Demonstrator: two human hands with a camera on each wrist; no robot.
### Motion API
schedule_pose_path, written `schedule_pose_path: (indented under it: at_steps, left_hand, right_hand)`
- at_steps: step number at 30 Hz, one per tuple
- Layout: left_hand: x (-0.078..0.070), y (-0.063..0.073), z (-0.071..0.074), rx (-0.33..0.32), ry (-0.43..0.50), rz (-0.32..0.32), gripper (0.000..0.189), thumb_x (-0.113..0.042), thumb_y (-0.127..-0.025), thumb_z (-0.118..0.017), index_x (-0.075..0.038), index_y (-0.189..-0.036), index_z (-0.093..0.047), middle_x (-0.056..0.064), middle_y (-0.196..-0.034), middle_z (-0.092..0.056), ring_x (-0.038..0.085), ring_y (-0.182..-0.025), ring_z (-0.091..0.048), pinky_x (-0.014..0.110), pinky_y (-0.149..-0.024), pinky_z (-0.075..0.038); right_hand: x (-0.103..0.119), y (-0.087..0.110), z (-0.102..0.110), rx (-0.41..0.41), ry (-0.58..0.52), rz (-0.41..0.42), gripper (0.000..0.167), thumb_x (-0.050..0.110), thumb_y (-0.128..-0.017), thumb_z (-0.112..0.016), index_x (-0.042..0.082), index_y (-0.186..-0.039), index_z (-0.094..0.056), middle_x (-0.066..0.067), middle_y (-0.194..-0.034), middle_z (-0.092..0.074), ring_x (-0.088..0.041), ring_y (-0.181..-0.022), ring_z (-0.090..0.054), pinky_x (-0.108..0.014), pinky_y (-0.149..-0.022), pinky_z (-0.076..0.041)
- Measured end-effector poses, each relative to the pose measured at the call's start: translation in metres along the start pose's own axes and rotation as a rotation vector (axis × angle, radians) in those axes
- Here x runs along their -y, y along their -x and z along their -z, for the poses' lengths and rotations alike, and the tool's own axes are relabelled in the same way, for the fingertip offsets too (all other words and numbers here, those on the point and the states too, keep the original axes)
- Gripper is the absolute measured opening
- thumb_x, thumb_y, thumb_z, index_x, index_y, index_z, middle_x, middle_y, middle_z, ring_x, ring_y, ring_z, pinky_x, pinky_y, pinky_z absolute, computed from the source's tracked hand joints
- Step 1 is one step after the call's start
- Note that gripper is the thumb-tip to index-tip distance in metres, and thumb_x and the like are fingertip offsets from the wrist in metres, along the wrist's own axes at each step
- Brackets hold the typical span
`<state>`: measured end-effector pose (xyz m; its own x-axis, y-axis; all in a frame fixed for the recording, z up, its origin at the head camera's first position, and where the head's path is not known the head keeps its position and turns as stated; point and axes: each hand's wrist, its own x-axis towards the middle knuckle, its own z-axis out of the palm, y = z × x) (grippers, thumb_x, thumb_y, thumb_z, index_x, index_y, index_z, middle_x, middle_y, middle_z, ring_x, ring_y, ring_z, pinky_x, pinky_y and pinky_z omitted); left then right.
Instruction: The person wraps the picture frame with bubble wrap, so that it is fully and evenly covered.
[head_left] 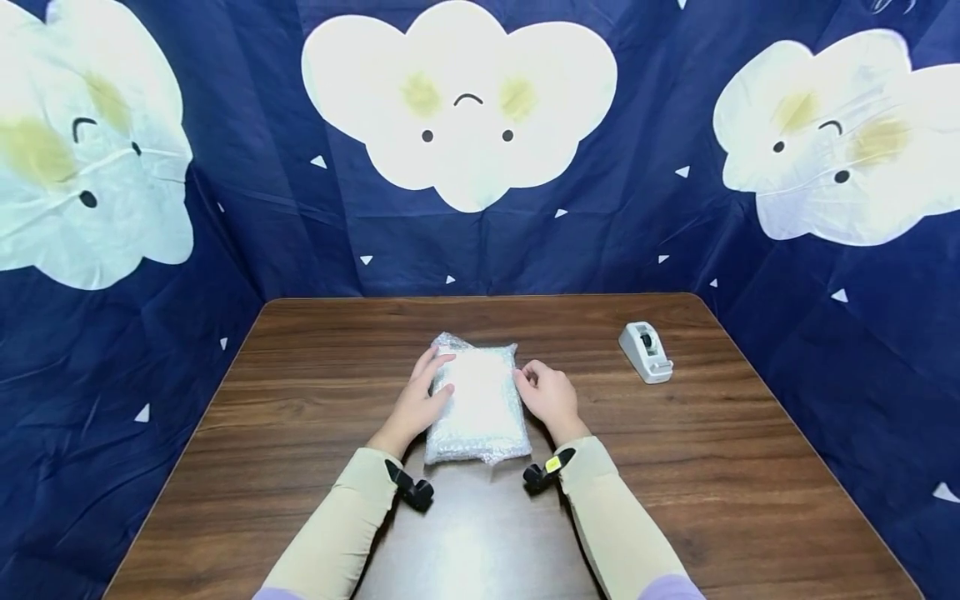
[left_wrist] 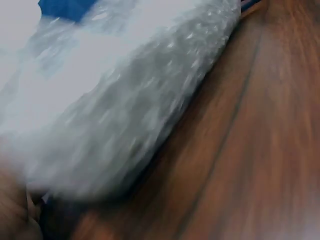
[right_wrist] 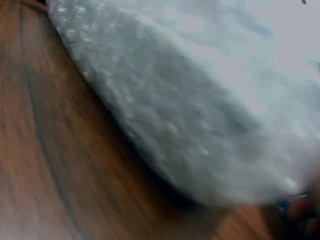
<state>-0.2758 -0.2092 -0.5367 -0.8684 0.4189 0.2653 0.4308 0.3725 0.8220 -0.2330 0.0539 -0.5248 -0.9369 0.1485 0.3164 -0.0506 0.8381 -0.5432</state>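
Note:
A flat, roughly rectangular package in clear bubble wrap (head_left: 480, 408) lies on the table, its white top washed out by glare. My left hand (head_left: 417, 404) rests along its left side, fingers extended over the edge and the thumb on top. At the upper right edge, my right hand (head_left: 550, 398) pinches the wrap between thumb and curled fingers. Bubble wrap (left_wrist: 145, 95) fills much of the left wrist view, blurred, with a bit of that hand at the lower left. In the right wrist view the package's side (right_wrist: 165, 95) shows, fingers barely visible at the lower right.
A white tape dispenser (head_left: 647, 353) stands at the back right of the wooden table (head_left: 300, 467). Dark blue curtains (head_left: 480, 250) with white clouds enclose the table at the back and both sides.

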Motion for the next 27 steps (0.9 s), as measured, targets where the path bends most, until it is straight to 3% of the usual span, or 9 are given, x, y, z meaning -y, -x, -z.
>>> schedule_pose_path:
  at_steps: [5,9,16,19,24,27]
  left_hand:
    - [0.010,0.011,0.020,0.048,-0.074,0.035,0.051,-0.027,-0.102,-0.057,-0.023,-0.151,-0.045,0.016,-0.167,-0.016,0.042,-0.140,-0.043,0.060,-0.109,-0.039]
    - [0.014,0.021,0.044,0.087,-0.192,0.034,0.054,-0.036,-0.104,-0.056,-0.023,-0.154,-0.042,0.023,-0.164,-0.020,0.049,-0.135,-0.045,0.068,-0.104,-0.040]
    - [0.007,0.017,0.106,0.014,-0.402,0.017,0.055,-0.036,-0.102,-0.057,-0.019,-0.152,-0.043,0.034,-0.158,-0.024,0.063,-0.134,-0.036,0.076,-0.104,-0.030]
    - [0.000,0.015,0.129,-0.016,-0.477,0.031,0.057,-0.038,-0.101,-0.057,-0.017,-0.152,-0.043,0.036,-0.158,-0.023,0.061,-0.139,-0.029,0.077,-0.108,-0.022]
    - [-0.016,0.012,0.157,-0.048,-0.601,0.082,0.062,-0.049,-0.101,-0.054,-0.022,-0.154,-0.040,0.032,-0.162,-0.015,0.057,-0.147,-0.014,0.079,-0.109,-0.010]
    - [-0.026,0.007,0.168,-0.056,-0.662,0.114,0.069,-0.060,-0.100,-0.048,-0.026,-0.158,-0.034,0.030,-0.165,-0.005,0.057,-0.148,-0.005,0.082,-0.107,-0.004]
  right_hand:
    - [-0.007,-0.002,0.002,-0.004,-0.047,0.026,0.026,0.040,-0.100,-0.060,0.019,-0.089,-0.071,0.007,-0.062,-0.054,-0.014,-0.058,-0.051,-0.034,-0.054,-0.042]
    - [-0.011,-0.009,0.010,0.027,-0.054,0.041,0.024,0.036,-0.100,-0.059,0.017,-0.093,-0.071,0.006,-0.065,-0.058,-0.016,-0.062,-0.054,-0.036,-0.059,-0.046]
    - [-0.016,-0.032,0.053,0.033,-0.005,0.083,0.020,0.032,-0.098,-0.060,0.017,-0.091,-0.072,0.003,-0.070,-0.066,-0.020,-0.068,-0.061,-0.043,-0.067,-0.050]
    - [-0.012,-0.045,0.076,0.028,0.052,0.123,0.021,0.032,-0.098,-0.059,0.017,-0.094,-0.072,0.001,-0.075,-0.067,-0.022,-0.070,-0.061,-0.044,-0.065,-0.050]
    - [0.003,-0.064,0.110,0.033,0.171,0.195,0.022,0.032,-0.099,-0.056,0.015,-0.100,-0.070,-0.003,-0.090,-0.068,-0.023,-0.079,-0.063,-0.046,-0.068,-0.051]
    - [0.013,-0.074,0.127,0.051,0.246,0.220,0.028,0.033,-0.100,-0.054,0.012,-0.113,-0.068,-0.007,-0.107,-0.069,-0.027,-0.093,-0.065,-0.050,-0.076,-0.053]
